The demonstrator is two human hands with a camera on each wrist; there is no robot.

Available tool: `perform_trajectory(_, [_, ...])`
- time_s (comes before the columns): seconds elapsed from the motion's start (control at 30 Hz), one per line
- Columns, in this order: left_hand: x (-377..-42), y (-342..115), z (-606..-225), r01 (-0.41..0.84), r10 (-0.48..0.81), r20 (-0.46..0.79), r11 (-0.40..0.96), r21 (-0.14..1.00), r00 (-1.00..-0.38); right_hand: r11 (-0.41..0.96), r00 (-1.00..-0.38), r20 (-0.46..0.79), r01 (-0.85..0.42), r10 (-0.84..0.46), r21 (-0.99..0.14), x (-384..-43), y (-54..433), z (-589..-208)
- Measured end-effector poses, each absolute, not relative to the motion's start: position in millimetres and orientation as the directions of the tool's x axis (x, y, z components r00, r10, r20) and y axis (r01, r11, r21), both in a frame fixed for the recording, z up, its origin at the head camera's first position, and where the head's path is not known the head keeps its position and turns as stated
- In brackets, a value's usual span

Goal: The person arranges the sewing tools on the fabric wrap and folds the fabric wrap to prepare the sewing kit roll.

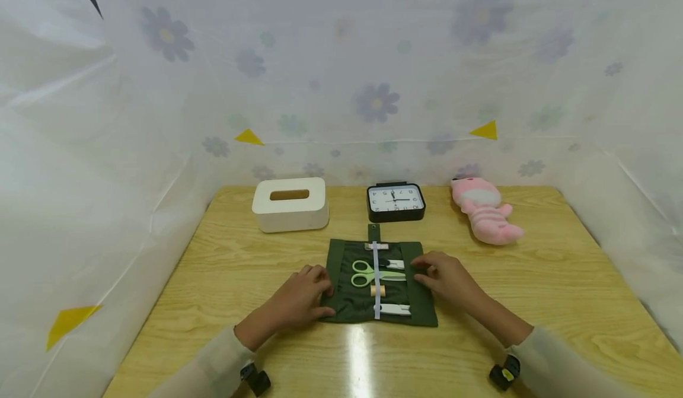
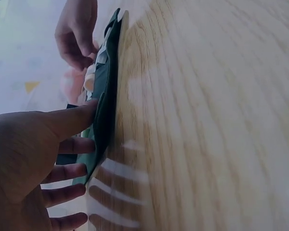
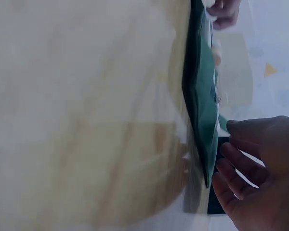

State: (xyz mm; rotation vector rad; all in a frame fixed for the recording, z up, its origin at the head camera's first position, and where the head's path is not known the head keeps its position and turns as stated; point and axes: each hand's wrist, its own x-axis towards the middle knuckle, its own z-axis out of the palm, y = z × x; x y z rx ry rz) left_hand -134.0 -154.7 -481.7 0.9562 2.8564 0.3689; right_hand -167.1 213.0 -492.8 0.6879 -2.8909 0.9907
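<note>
An unfolded dark green cloth sewing kit (image 1: 349, 312) lies flat on the table, seen edge-on in both wrist views. Under its pale elastic strap (image 1: 377, 309) sit light green scissors (image 1: 363, 279), a tan thread spool (image 1: 373, 291) and white-ended tools (image 1: 395, 309) whose kind is unclear. My left hand (image 1: 301, 297) is at the kit's left edge, thumb touching the cloth and fingers spread in the left wrist view. Over the right flap (image 1: 421, 303) is my right hand (image 1: 450, 276), its fingers relaxed and slightly bent with no cloth pinched between them.
Behind the kit stand a white tissue box (image 1: 290, 214) on the left and a black-framed clock (image 1: 396, 202) in the middle. A pink plush toy (image 1: 488, 214) lies at the back right of the wooden table (image 1: 549, 279). Flower-patterned sheeting (image 1: 320, 60) encloses the table.
</note>
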Motion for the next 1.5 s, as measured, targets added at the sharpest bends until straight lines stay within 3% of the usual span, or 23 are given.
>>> perform_trajectory(0.17, [-131, -152, -479, 0.609, 0.625, -0.019, 0.766, 0.205, -0.78, 0.717, -0.874, 0.142, -0.466, -0.466, -0.518, -134, 214, -488])
perform_trajectory(0.33, [-127, -149, -476, 0.663, 0.681, -0.015, 0.716, 0.217, -0.732, 0.73, -0.85, 0.066, -0.486, -0.522, -0.481, -112, 219, -489])
perform_trajectory(0.5, [-124, -148, -479, 0.702, 0.726, -0.025, 0.672, 0.235, -0.687, 0.746, -0.836, 0.024, -0.502, -0.548, -0.437, -103, 224, -493])
perform_trajectory(0.67, [-124, -149, -483, 0.725, 0.746, 0.021, 0.639, 0.257, -0.665, 0.732, -0.808, 0.087, -0.569, -0.583, -0.375, -105, 224, -488])
perform_trajectory(1.0, [-135, -151, -484, 0.704, 0.721, 0.091, 0.629, 0.329, -0.687, 0.709, -0.817, 0.123, -0.554, -0.563, -0.436, -119, 220, -475])
perform_trajectory(1.5, [-166, -142, -483, 0.528, 0.575, 0.091, 0.661, 0.533, -0.813, 0.74, -0.941, 0.051, -0.296, -0.335, -0.604, -146, 212, -488])
